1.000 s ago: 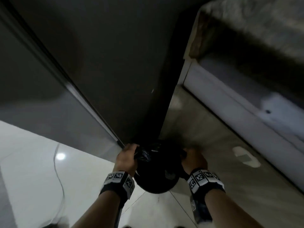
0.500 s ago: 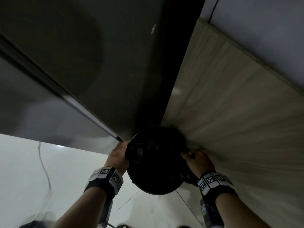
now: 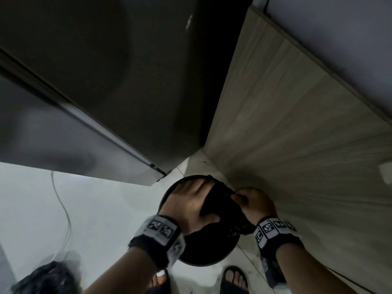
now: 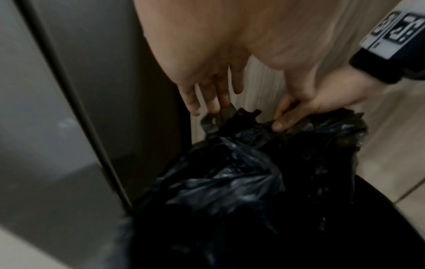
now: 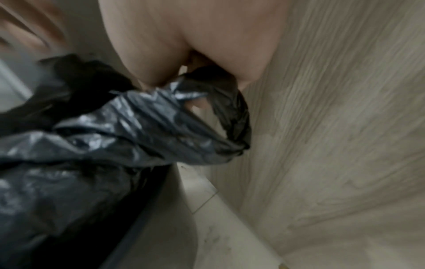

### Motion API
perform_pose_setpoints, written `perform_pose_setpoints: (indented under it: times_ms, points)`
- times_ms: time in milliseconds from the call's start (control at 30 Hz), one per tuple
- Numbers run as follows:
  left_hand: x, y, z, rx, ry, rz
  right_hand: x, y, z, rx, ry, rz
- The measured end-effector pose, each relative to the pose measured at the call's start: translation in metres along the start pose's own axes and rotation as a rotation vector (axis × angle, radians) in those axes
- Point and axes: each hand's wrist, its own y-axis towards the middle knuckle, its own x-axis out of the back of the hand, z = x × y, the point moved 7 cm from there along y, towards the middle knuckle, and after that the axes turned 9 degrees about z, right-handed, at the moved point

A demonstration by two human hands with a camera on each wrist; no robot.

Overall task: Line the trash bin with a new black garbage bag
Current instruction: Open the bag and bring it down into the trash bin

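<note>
A round black trash bin (image 3: 203,261) stands on the floor in the corner below me. A crumpled black garbage bag (image 3: 220,200) lies bunched in its mouth. My left hand (image 3: 191,200) is spread over the bin's left half with straight fingers. In the left wrist view the left hand's fingertips (image 4: 215,107) touch the bag's (image 4: 230,172) raised edge. At the bin's right rim my right hand (image 3: 254,202) pinches the bag's edge. The right wrist view shows its curled fingers (image 5: 200,103) with a twisted strip of the bag (image 5: 232,109) looped round them. The bin's inside is hidden.
A tall dark grey appliance (image 3: 95,92) stands close on the bin's left. On its right stands a pale wood-grain panel (image 3: 297,145). A cable (image 3: 63,209) trails over the white tiled floor. My sandalled feet (image 3: 233,276) are just in front of the bin.
My left hand has left the bin's left rim and now lies spread over its mouth. My right hand stays at the right rim with the bag. My view has tilted downward.
</note>
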Motion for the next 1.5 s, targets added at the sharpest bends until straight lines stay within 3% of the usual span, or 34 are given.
perform_pose_setpoints:
  times_ms: [133,200,300,400,500,667,800,1000,1100,1300,1400,1500]
  points:
    - [-0.022,0.033,0.028,0.355,0.088,0.106,0.007,-0.001,-0.001,0.031,0.151,-0.005]
    - [-0.02,0.034,0.044,0.444,0.083,0.087,0.011,0.002,-0.006,0.029,0.219,-0.02]
    - [-0.008,0.025,0.058,0.441,-0.105,0.04,0.014,0.01,-0.017,-0.001,0.244,-0.042]
    - [-0.01,0.01,0.078,0.395,-0.276,0.147,0.01,0.019,-0.024,-0.047,0.23,-0.063]
    - [-0.011,-0.007,0.113,0.467,-0.51,0.163,0.007,0.027,-0.023,-0.121,0.199,-0.077]
    - [-0.014,-0.016,0.128,0.46,-0.36,0.3,0.008,0.036,-0.011,-0.155,0.142,-0.128]
    - [-0.025,-0.02,0.129,0.6,-0.466,0.402,0.007,0.043,-0.007,-0.15,0.142,-0.097]
    - [-0.012,-0.009,0.129,0.624,-0.407,0.191,0.007,0.05,-0.006,-0.133,0.148,-0.107]
    - [-0.004,-0.008,0.149,0.722,-0.537,0.017,0.007,0.052,-0.003,-0.147,0.114,-0.118]
    - [-0.003,0.005,0.16,0.613,-0.951,-0.172,0.005,0.067,0.003,-0.229,0.14,-0.168]
    - [0.003,0.007,0.162,0.536,-0.802,-0.2,0.004,0.07,0.001,-0.299,0.144,-0.132]
    - [-0.003,0.003,0.162,0.551,-0.58,-0.142,-0.015,0.083,-0.01,-0.269,0.125,0.069]
